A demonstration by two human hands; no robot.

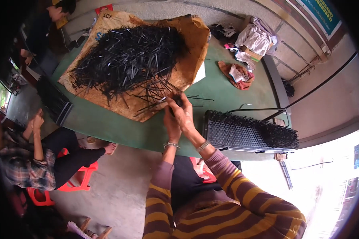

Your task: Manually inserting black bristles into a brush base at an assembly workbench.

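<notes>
My left hand and my right hand meet at the near edge of a brown sack, both closed around a small bundle of thin black strips. Loose strip ends stick out around the fingers. On the spread-out sack lies a large tangled heap of the same black strips. To the right of my hands stands a perforated rack. Black strips stand upright along its back and fill its right part, while bare holes show at its front left.
Everything rests on a green table. Farther back are a reddish cloth bundle and piled pale cloths. At left, another filled rack sits near a seated person on a red stool. Another person stands behind.
</notes>
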